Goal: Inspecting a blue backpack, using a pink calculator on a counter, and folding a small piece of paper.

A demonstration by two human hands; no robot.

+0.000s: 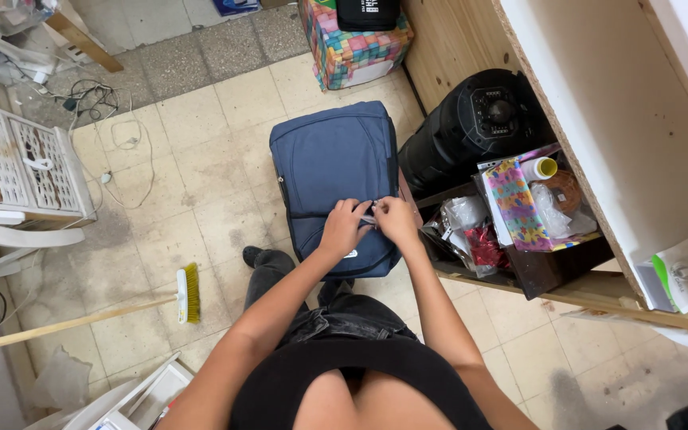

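Both hands meet on the navy backpack (334,171) standing on the tiled floor (201,183) — left hand (346,225) pressing the fabric, right hand (394,218) pinching a zipper pull (369,218); zipping looks barely begun.

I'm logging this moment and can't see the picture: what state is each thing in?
Blue backpack: lying flat on the floor, front up.
Left hand: on the backpack, fingers pinched at its zipper.
Right hand: pinched at the same spot.
Broom: lying on the floor.
Black speaker: lying on its side under the shelf.
White bottle: capped, on its side.
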